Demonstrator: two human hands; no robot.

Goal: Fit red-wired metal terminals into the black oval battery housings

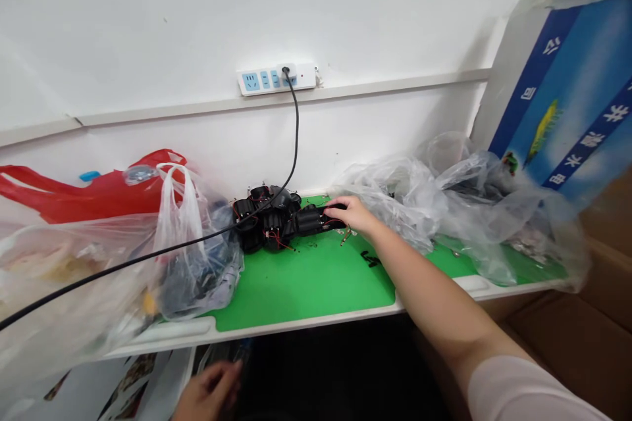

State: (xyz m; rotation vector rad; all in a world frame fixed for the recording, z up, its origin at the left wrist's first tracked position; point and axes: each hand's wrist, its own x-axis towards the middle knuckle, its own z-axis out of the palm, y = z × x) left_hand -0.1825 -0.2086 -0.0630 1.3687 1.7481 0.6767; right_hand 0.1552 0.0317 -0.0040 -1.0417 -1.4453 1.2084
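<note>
Black part (334, 212) at the pile's (269, 214) end, under the right hand (349, 214)
Fingers nearly closed on it; the left hand (210, 391), loosely curled, hangs below.

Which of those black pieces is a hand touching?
The rightmost black piece, with the right hand on it; the other black pieces lie to its left, untouched.

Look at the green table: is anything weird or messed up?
A little. Thin red wires poke out untidily from the pile of black parts. The black cord also droops from the power strip and passes in front of the pile, so it might snag. I can't see any spill or clear damage.
</note>
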